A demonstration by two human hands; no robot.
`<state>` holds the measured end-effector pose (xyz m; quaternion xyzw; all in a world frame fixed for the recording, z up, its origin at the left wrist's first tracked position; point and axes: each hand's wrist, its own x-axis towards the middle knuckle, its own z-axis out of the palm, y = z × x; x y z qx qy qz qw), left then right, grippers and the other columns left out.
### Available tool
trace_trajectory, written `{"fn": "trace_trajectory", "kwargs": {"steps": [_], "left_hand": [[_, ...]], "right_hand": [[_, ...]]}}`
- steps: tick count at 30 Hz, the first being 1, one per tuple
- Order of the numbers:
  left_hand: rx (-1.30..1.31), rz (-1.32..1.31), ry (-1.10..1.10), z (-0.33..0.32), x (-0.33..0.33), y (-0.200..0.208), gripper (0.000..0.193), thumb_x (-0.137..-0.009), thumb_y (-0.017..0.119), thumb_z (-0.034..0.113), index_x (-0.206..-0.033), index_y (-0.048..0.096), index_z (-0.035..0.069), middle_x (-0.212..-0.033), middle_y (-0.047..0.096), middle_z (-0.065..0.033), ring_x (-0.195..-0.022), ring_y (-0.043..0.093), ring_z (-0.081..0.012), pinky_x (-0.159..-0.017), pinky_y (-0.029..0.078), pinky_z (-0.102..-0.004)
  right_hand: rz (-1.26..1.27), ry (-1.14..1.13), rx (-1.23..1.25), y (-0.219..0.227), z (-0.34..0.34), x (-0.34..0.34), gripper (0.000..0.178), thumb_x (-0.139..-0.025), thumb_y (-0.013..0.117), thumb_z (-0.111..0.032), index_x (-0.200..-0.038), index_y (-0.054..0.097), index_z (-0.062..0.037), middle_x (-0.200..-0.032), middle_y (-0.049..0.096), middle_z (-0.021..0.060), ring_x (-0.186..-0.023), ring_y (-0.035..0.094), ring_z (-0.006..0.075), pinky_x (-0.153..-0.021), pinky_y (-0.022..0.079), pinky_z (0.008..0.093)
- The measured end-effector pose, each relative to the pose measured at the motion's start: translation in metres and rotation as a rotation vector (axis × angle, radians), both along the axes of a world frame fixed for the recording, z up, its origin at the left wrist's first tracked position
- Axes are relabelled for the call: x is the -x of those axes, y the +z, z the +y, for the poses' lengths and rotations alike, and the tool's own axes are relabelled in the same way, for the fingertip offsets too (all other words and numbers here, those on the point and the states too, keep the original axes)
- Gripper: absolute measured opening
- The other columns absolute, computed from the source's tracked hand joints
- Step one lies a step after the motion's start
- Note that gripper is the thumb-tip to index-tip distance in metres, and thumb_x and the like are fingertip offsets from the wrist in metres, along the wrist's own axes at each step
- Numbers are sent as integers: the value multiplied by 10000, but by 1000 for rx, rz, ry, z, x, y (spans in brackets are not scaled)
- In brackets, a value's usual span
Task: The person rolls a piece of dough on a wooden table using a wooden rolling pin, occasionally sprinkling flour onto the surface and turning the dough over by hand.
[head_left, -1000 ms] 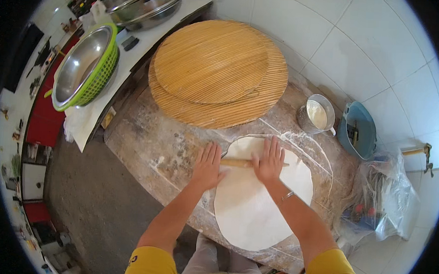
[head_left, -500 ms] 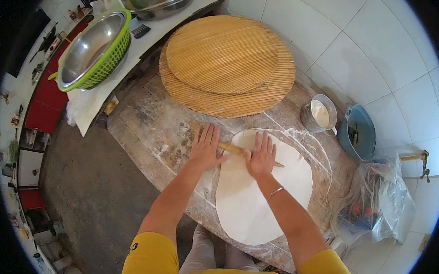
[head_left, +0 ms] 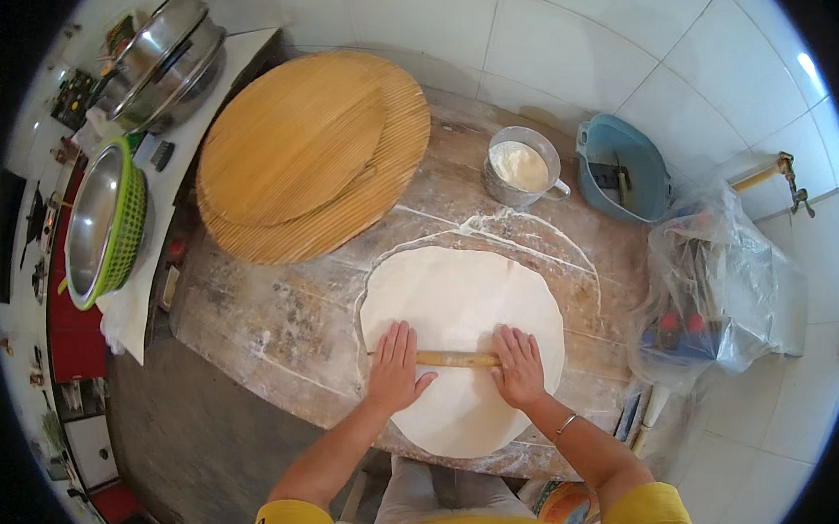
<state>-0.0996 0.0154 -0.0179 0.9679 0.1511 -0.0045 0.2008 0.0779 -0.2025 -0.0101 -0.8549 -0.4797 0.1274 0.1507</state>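
A large, thin, pale sheet of dough [head_left: 464, 306] lies flat on the floury wooden table [head_left: 305, 318]. Across its middle runs a slim wooden rolling pin [head_left: 456, 359], almost level from left to right. On the pin's left end rests my left hand [head_left: 396, 369], palm down with fingers stretched forward. My right hand [head_left: 519, 367] presses the other end in the same flat way, its fingers straight and slightly spread. Neither hand wraps round the pin. The palms hide both end parts of the pin.
Two round slatted wooden boards [head_left: 298, 149] lie stacked at the far left. Beyond the dough stand a cup of flour [head_left: 522, 163] and a blue basin [head_left: 624, 177]. Plastic-covered things [head_left: 718, 284] sit at the right. A green basket [head_left: 126, 226] holds a metal bowl on the left counter.
The rolling pin has turned from slanting across the dough's far part to nearly level across its middle. Both hands have moved nearer to me with it, and the view has swung right.
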Motion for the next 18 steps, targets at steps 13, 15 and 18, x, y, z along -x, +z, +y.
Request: {"fn": "trace_trajectory", "kwargs": {"steps": [13, 15, 18], "left_hand": [[-125, -79, 221, 67, -120, -14, 838, -871, 589, 473, -1499, 262, 25, -1536, 257, -252, -1445, 189, -407, -1152, 165, -555], [-117, -94, 88, 41, -65, -24, 858, -846, 616, 459, -1485, 278, -3, -1539, 251, -255, -1441, 195, -423, -1146, 167, -566], [14, 80, -40, 12, -14, -15, 868, -827, 630, 451, -1486, 284, 4, -1553, 233, -245, -1442, 193, -427, -1142, 146, -592]], "right_hand": [[-210, -251, -159, -27, 93, -95, 678, -893, 563, -377, -1453, 379, -44, -1511, 336, 209, -1353, 358, 400, -1145, 205, 539], [-178, -94, -134, -17, 54, -55, 732, -861, 600, -402, -1474, 359, -83, -1523, 329, 190, -1360, 367, 386, -1141, 200, 559], [11, -76, 79, -14, 13, -16, 806, -823, 637, -454, -1496, 331, -132, -1542, 308, 173, -1380, 357, 365, -1139, 171, 590]]}}
